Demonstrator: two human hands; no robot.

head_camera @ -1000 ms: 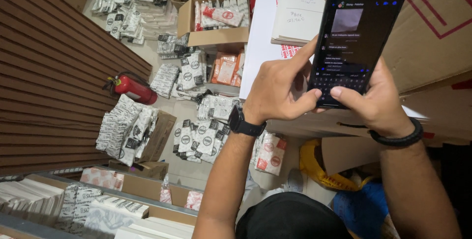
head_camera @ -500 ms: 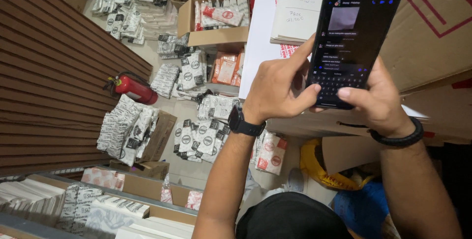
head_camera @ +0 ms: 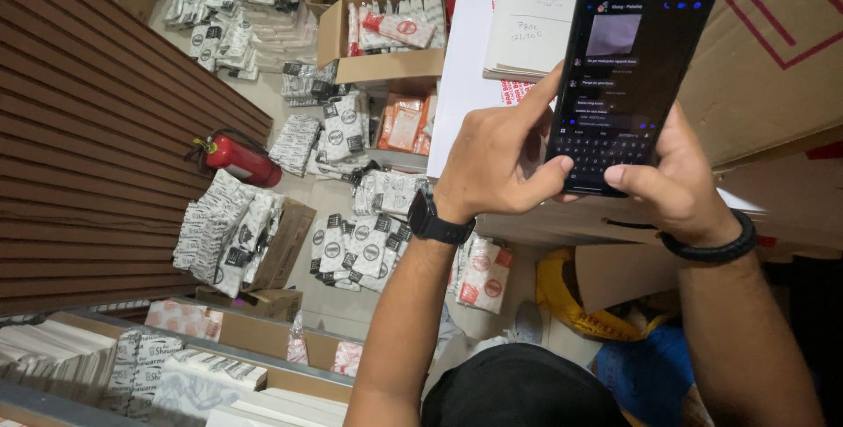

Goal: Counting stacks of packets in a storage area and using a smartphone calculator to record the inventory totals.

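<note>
Black and glossy, the phone (head_camera: 628, 84) is held upright in front of a brown cardboard box (head_camera: 773, 32), with the left hand (head_camera: 500, 159) curled round its left edge and the right hand (head_camera: 672, 185) closed under its lower right corner, both thumbs over the lit screen, whose small text is too fine to make out. Palms and most fingers are hidden behind the phone. Below on the floor lie white packets with black labels (head_camera: 360, 247), an open carton of white-and-red packets (head_camera: 391, 27) and a red fire extinguisher (head_camera: 237, 159).

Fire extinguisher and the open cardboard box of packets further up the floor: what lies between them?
In the head view, between the red fire extinguisher and the open cardboard box, black-and-white packets lie in heaps on the floor.
</note>
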